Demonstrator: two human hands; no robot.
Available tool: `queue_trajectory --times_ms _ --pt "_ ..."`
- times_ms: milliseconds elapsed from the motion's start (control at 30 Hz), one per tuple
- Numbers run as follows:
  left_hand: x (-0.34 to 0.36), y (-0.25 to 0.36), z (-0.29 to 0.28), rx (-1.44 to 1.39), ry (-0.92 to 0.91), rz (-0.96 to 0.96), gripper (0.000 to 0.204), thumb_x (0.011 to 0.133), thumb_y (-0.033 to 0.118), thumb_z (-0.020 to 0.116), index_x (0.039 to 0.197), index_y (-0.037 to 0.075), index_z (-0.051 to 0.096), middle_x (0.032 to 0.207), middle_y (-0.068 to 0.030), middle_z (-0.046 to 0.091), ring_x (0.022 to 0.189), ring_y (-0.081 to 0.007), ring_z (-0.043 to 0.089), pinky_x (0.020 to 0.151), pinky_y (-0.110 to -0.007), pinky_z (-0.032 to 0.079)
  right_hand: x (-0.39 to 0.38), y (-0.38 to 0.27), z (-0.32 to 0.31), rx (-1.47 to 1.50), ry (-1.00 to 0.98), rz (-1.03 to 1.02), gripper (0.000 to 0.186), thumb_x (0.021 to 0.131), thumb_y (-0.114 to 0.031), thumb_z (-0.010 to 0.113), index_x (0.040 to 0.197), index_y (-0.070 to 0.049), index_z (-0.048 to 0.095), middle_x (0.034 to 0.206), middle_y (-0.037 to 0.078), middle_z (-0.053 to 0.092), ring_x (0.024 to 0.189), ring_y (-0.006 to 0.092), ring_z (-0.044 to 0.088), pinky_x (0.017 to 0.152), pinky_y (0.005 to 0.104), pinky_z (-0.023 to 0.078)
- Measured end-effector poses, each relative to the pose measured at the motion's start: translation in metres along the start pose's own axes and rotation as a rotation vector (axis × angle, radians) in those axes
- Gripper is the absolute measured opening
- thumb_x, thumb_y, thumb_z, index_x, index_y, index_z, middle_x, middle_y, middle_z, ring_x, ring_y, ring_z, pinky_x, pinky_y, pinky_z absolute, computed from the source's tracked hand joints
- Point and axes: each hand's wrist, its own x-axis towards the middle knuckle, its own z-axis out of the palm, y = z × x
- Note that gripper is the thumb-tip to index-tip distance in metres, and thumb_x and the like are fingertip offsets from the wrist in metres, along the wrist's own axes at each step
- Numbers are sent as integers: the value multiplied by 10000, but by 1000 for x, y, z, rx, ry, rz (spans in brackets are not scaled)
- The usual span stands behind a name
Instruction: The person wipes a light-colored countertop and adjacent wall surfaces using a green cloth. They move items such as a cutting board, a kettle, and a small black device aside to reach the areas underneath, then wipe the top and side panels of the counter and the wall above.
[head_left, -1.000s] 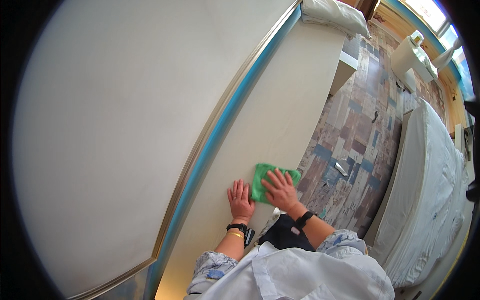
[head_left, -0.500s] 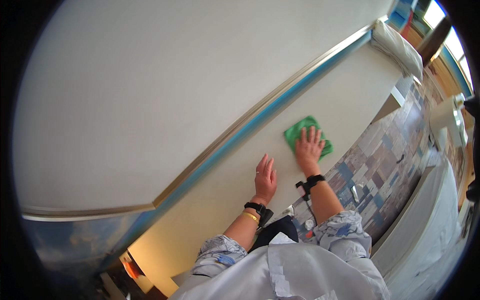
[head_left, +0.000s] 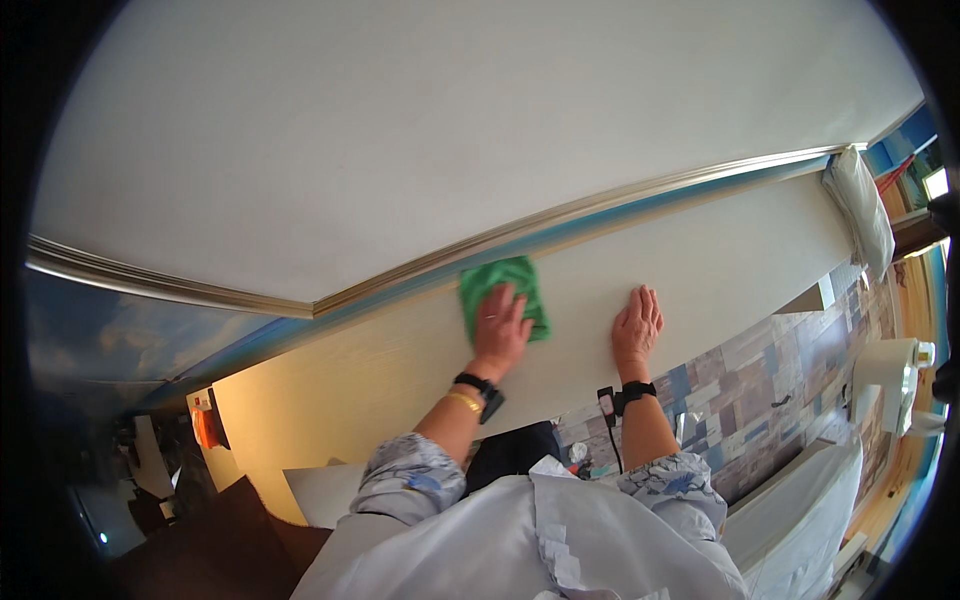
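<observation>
A green cloth [head_left: 503,270] lies spread on a long pale tabletop [head_left: 740,250], close to its far edge. My left hand [head_left: 501,332] presses down on the cloth, its fingers bent a little and holding it against the surface. To the right, my right hand [head_left: 637,328] rests bare on the tabletop, fingers stretched out and close together, with nothing under them that I can see. Both wrists carry black straps with small devices, and a cable hangs from the right one.
Behind the tabletop stands a large white panel [head_left: 450,130] with a silver lower trim. A white bundle [head_left: 860,215] sits at the far right end. Patchwork-patterned flooring [head_left: 730,375], a white-covered piece [head_left: 800,520] and brown furniture [head_left: 230,545] lie nearer me.
The green cloth has passed from under my right hand to under my left hand. My right hand now lies on the bare tabletop. The whole view has turned.
</observation>
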Motion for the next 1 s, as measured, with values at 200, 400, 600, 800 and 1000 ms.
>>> queue_trajectory --times_ms 200,400,600,800,1000 --pt "-32 -76 -47 318 19 -420 420 885 322 699 1233 103 613 1506 -249 433 1432 -451 349 1151 -612 286 3 -5 -5 -6 -26 28 417 931 -149 558 1338 -66 584 1486 104 521 1424 306 430 1145 481 334" --pt "54 -21 5 204 28 -195 412 837 343 687 1175 113 643 1030 -103 668 1011 -311 612 945 -532 432 3 -5 -5 -31 -35 22 411 930 -137 554 1334 -68 586 1488 103 518 1418 309 437 1137 487 345" --pt "115 37 36 -29 -125 -104 508 870 398 686 1280 106 615 1171 -138 639 1111 -348 596 1025 -553 389 2 -1 -2 -69 -28 -21 390 936 -129 545 1319 -74 599 1467 102 536 1418 313 439 1135 493 351" --pt "37 -54 -22 103 -8 -160 435 896 382 668 1234 109 633 1043 -137 628 985 -362 597 953 -535 421 1 0 0 -69 -25 -32 400 953 -126 538 1349 -85 574 1464 98 542 1418 317 439 1138 491 348" --pt "-78 -177 -112 524 -74 -547 392 973 368 584 1244 86 612 1211 -183 603 1228 -382 515 1065 -551 366 2 1 0 -62 -50 -30 416 949 -119 543 1364 -87 551 1488 95 515 1431 312 418 1150 488 332"
